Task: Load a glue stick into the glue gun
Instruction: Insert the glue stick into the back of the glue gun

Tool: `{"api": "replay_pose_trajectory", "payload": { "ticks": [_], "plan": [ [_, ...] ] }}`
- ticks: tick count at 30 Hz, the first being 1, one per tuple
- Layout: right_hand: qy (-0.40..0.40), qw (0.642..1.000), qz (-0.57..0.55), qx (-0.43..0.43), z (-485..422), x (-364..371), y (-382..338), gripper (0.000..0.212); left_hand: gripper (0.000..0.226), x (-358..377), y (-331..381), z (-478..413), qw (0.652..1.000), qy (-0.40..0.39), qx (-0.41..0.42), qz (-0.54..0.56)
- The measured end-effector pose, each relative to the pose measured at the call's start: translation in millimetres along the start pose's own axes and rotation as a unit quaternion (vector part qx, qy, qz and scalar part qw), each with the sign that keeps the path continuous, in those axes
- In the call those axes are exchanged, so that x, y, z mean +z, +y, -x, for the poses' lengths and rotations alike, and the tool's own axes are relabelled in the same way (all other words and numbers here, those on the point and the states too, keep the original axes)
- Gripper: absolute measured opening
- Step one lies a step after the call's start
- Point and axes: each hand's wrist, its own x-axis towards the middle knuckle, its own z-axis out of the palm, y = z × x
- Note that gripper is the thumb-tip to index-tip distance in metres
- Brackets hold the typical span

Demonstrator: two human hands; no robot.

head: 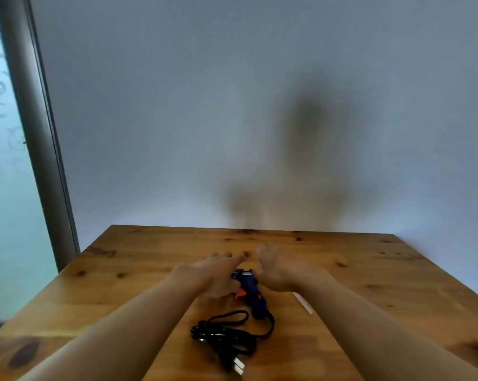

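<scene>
A dark blue glue gun [251,291] with an orange trigger lies on the wooden table [122,276], its nozzle end pointing away from me. My left hand [213,273] hovers just left of the gun, blurred, fingers stretched forward and holding nothing. On the gun's right side, my right hand [276,268] has its fingers spread, also blurred. A pale translucent glue stick [303,302] lies on the table partly under my right forearm. Neither hand grips anything.
The gun's black cord [226,334] is coiled near me, ending in a plug [236,364]. A grey wall stands right behind the table's far edge. A window frame [37,133] rises at the left.
</scene>
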Motion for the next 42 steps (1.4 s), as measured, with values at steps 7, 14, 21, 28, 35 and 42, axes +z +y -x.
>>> {"api": "replay_pose_trajectory", "payload": {
  "ticks": [7,14,21,28,35,42],
  "plan": [
    [-0.033,0.999,0.017,0.011,3,22,15,0.023,0.042,4,2,-4,1.0,-0.005,0.02,0.011],
    [-0.001,1.0,0.019,-0.005,5,21,20,0.03,0.044,9,2,-12,0.999,0.025,0.018,-0.012],
    [-0.011,0.996,0.078,0.046,5,19,26,0.057,0.042,7,2,-13,1.0,0.026,0.007,0.008],
    [0.001,0.995,0.073,0.061,2,23,31,0.058,0.046,6,4,-12,0.999,0.02,-0.009,0.043],
    [0.032,0.993,0.085,0.069,-1,25,36,0.037,0.045,-2,1,-12,0.99,0.014,-0.043,0.13],
    [0.05,0.994,0.07,0.061,-4,18,32,0.034,0.052,-5,-4,-9,0.983,0.019,-0.027,0.179]
  ]
}}
